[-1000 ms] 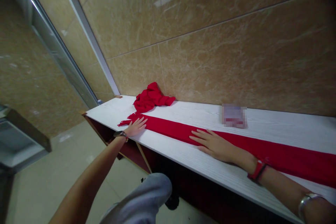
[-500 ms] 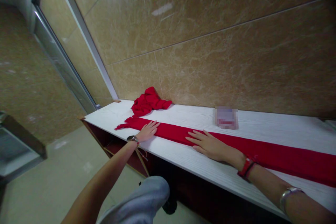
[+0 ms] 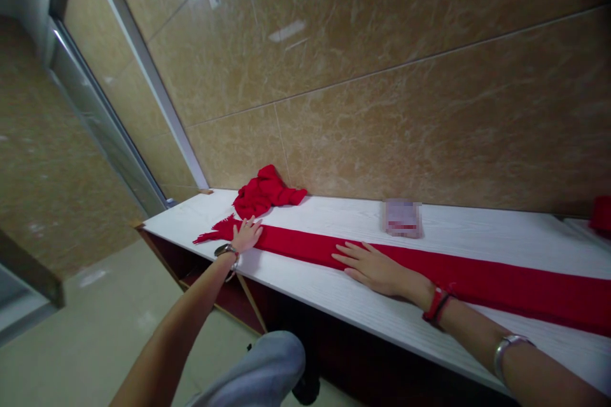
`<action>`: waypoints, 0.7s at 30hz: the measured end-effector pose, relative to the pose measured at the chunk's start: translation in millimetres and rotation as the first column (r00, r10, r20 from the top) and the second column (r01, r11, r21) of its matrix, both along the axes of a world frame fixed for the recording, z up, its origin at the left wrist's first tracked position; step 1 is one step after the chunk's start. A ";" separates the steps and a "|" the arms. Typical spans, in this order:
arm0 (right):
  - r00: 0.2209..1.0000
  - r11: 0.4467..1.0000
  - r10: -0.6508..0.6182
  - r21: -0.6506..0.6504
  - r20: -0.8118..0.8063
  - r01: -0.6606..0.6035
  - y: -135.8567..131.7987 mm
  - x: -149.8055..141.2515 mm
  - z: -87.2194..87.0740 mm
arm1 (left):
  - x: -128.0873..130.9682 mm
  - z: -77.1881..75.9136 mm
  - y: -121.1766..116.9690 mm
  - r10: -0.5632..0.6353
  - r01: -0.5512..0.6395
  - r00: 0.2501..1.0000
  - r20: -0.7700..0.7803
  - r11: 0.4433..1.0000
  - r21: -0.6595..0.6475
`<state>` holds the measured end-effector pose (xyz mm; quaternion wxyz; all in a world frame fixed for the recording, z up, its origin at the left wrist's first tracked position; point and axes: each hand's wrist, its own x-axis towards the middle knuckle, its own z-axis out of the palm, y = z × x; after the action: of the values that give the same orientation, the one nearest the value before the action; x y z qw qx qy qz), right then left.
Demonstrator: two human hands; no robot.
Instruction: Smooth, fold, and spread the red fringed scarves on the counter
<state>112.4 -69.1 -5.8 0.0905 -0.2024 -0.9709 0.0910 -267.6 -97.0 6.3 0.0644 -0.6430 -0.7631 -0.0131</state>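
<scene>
A long red scarf (image 3: 296, 243) with a fringed left end lies stretched along the white tabletop (image 3: 344, 305) and runs out of view on the right. Near the fringe, my left hand (image 3: 247, 234) rests on the scarf with its fingers spread. My right hand (image 3: 375, 267) lies flat across the scarf farther right, fingers stretched out and apart. Neither hand grips the cloth. Behind the scarf's fringed end, a crumpled red cloth (image 3: 266, 194) sits by the wall.
A small blurred box-like item (image 3: 401, 219) lies at the back of the tabletop. A tiled wall (image 3: 382, 127) rises behind it. Part of another red thing (image 3: 601, 216) shows at the far right. Open shelves (image 3: 238, 308) are below the table.
My left hand has slid left along the scarf toward its fringed end. My right hand has stayed in about the same place on the scarf. The view has shifted slightly.
</scene>
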 end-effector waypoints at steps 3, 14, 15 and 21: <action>1.000 1.000 -0.012 0.007 0.011 0.012 -1.6 0.1 2.8 | 49.9 -7.3 8.5 -0.104 0.106 0.993 0.056 0.994 -0.029; 0.993 0.994 -0.111 0.016 0.036 0.110 2.4 2.9 1.3 | 110.3 -6.5 -2.7 -0.410 0.416 0.909 0.074 0.905 -0.090; 0.992 0.993 -0.120 0.014 0.041 0.119 2.5 4.1 1.2 | 102.1 -7.3 -1.6 -0.394 0.398 0.917 0.062 0.913 -0.084; 0.976 0.977 -0.206 -0.044 0.067 0.209 3.8 15.8 8.6 | 97.3 -8.2 1.8 -0.316 0.314 0.949 -0.001 0.945 -0.093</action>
<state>128.2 -65.4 2.8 0.0643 -0.3077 -0.9441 0.0995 -170.3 -95.2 -1.9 0.0382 -0.7590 -0.6498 0.0168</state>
